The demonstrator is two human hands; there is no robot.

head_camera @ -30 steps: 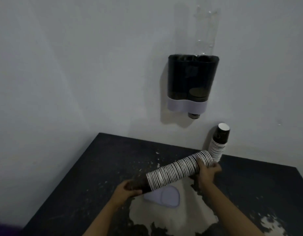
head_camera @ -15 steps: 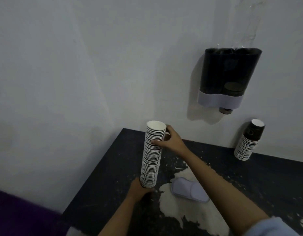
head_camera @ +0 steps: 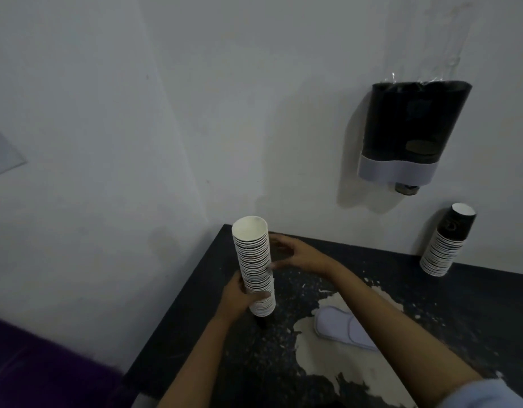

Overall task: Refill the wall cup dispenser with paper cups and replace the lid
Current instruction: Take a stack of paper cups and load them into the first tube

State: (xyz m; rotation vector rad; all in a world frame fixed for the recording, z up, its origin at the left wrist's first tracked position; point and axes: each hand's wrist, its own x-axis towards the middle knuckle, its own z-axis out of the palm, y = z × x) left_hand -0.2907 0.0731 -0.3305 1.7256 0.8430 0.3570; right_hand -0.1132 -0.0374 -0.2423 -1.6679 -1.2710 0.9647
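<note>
A tall stack of paper cups (head_camera: 255,266) stands upright with its open mouth up, near the table's left corner. My left hand (head_camera: 236,296) grips the stack's lower part. My right hand (head_camera: 295,254) is beside the upper part with fingers spread, fingertips at or just off the cups. The dark wall cup dispenser (head_camera: 410,134) hangs on the wall at the right, top open, clear plastic sticking up from it. Its pale lid (head_camera: 342,328) lies flat on the table beside my right forearm.
A second, shorter stack of cups (head_camera: 445,242) leans against the wall under the dispenser. The black table (head_camera: 430,290) has worn pale patches. A purple surface (head_camera: 33,366) lies at the lower left, beyond the table's edge.
The stack went from lying across both hands to upright. My left hand moved up its side and my right hand loosened from the top. The view swung left.
</note>
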